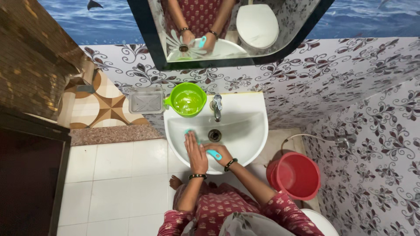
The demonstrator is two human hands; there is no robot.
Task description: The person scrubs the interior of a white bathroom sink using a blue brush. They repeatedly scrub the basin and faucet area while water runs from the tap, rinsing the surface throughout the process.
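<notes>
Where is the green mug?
In the head view, the green mug sits on the back ledge of the white sink, left of the tap and right of the clear soap dish on the wall.

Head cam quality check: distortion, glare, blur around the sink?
Head view: strong wide-angle bend, the wall tiles and mirror edges curve outward; even soft light, no hard shadows; mild sheen on the white sink rim, no blown glare; both hands, left hand and right hand, fairly sharp.
</notes>
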